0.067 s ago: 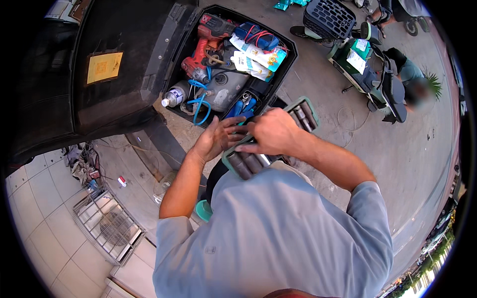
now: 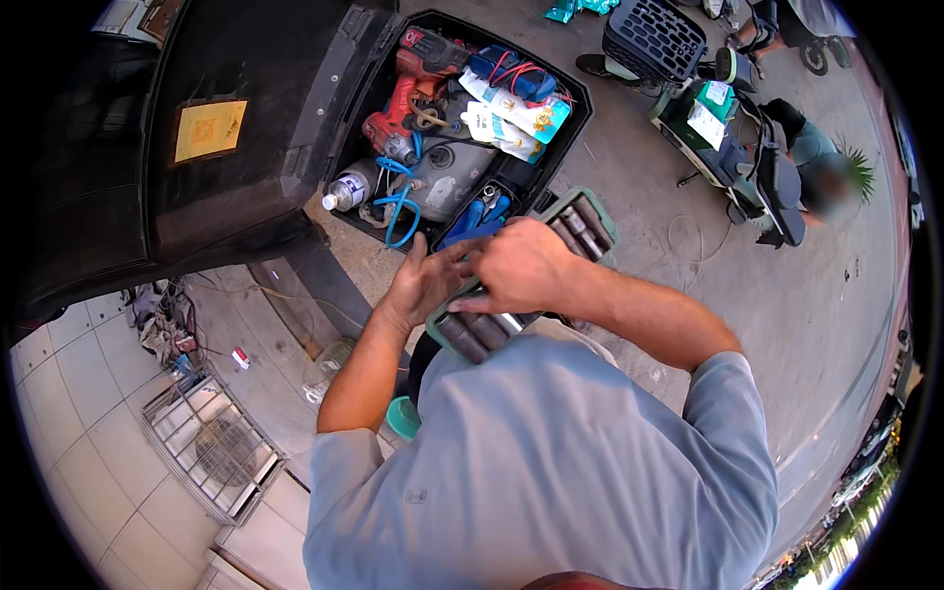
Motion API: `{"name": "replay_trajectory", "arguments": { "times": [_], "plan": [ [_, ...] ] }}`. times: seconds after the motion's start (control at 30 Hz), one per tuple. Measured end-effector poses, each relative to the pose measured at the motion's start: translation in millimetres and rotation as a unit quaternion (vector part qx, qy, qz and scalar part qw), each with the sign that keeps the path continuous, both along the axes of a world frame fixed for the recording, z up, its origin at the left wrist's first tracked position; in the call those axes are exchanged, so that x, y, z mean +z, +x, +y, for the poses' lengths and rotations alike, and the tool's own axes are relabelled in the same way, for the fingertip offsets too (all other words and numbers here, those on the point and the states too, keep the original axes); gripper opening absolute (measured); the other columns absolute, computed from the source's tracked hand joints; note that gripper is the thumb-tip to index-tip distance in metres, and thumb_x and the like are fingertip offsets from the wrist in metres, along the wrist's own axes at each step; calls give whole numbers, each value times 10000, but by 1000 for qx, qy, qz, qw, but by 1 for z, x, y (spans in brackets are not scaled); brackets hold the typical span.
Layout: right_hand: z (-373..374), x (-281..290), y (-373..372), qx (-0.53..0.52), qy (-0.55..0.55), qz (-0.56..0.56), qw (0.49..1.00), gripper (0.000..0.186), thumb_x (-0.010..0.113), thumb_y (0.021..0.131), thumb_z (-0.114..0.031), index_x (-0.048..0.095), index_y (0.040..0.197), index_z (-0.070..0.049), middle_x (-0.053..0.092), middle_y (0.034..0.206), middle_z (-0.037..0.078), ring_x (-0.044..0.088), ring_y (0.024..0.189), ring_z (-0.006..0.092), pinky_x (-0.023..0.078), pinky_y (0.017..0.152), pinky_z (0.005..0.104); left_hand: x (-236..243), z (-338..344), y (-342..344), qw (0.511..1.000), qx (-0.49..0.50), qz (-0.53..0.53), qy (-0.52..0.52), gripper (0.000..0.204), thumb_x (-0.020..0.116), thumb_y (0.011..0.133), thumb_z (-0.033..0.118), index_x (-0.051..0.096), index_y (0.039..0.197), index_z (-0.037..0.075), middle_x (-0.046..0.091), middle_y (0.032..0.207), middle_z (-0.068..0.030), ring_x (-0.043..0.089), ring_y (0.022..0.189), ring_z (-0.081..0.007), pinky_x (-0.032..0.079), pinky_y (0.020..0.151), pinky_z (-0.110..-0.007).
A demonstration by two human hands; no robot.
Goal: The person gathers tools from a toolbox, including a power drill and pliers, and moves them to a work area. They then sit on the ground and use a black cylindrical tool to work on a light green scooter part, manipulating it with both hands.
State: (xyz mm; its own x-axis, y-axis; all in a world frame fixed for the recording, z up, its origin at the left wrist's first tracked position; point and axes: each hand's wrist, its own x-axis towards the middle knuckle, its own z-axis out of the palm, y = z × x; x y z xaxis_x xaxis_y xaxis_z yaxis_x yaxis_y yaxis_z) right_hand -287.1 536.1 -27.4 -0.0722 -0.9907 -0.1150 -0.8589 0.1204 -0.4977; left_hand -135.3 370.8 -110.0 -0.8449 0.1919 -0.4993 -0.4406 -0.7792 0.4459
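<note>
A long green tray (image 2: 442, 338) lies slantwise in front of my torso, with several metal sockets (image 2: 471, 335) in it. Thick sockets fill its near left end, and slimmer sockets (image 2: 580, 231) lie at its far right end. My right hand (image 2: 526, 267) is over the middle of the tray with bent fingers; whatever is between the fingertips is hidden. Beside the tray's left edge, my left hand (image 2: 423, 283) has its fingers stretched toward the right hand. Those fingertips are blurred and partly covered, so I cannot tell whether they touch the tray.
Ahead stands an open black box (image 2: 580, 123) holding a red power tool (image 2: 403, 103), a plastic bottle (image 2: 346, 189), blue hose (image 2: 401, 211) and white packets (image 2: 526, 113). A parked scooter (image 2: 733, 147) with a person beside it is at right. At left sits a caged fan unit (image 2: 221, 447).
My right hand and the tray have shifted slightly left. The right hand now overlaps more of the left hand's fingertips.
</note>
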Motion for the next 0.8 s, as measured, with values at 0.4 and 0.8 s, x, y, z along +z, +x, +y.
{"name": "replay_trajectory", "arguments": {
  "times": [0.4,0.8],
  "plan": [
    [-45,13,24,-213,-289,-96,928,299,770,751,-169,646,1001,-64,616,971,135,618,896,299,501,774,438,59,-26,120,966,220,8,133,1123,796,727,573,284,1527,-26,481,1434,-278,515,1292,-473,482,1053,-600],
    [-55,-153,11,37,-7,200,979,258,629,804,-152,671,1058,-133,565,1059,72,558,1055,226,446,898,358,63,-110,185,946,320,-44,-11,894,730,780,425,380,1468,-27,580,1301,-240,629,1141,-429,611,861,-545]
  ]
}}
